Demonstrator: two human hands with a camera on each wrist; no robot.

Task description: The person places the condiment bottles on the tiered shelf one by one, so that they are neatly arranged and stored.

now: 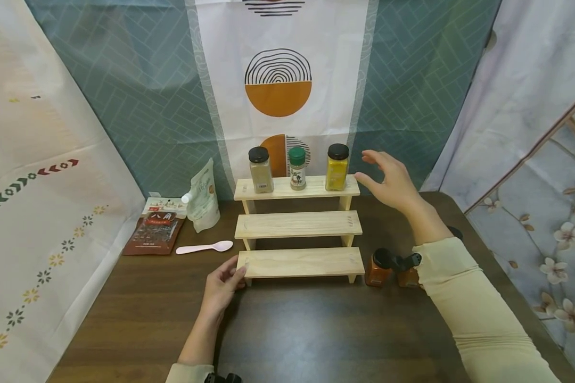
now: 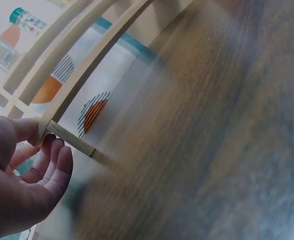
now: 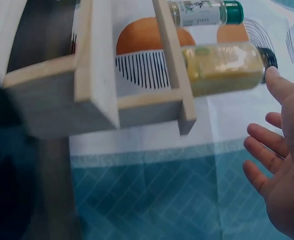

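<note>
A three-tier wooden shelf (image 1: 297, 224) stands on the table. My left hand (image 1: 222, 287) grips the left end of its lowest tier, thumb on top; in the left wrist view the hand's fingers (image 2: 52, 165) curl under the board. On the top tier stand a black-capped jar of pale powder (image 1: 262, 173), a small green-capped shaker (image 1: 297, 169) and a black-capped jar of yellow powder (image 1: 337, 169). Just right of the yellow jar, my right hand (image 1: 388, 178) is raised with fingers spread, holding nothing. In the right wrist view its thumb is close to that jar's cap (image 3: 269, 64).
Right of the shelf are a black-capped orange-red jar (image 1: 378, 268) and another jar (image 1: 408, 277), partly hidden by my sleeve. A brown spice packet (image 1: 155, 229), a spouted pouch (image 1: 203, 199) and a pink spoon (image 1: 204, 247) lie or stand on the left. Cloth hangs behind.
</note>
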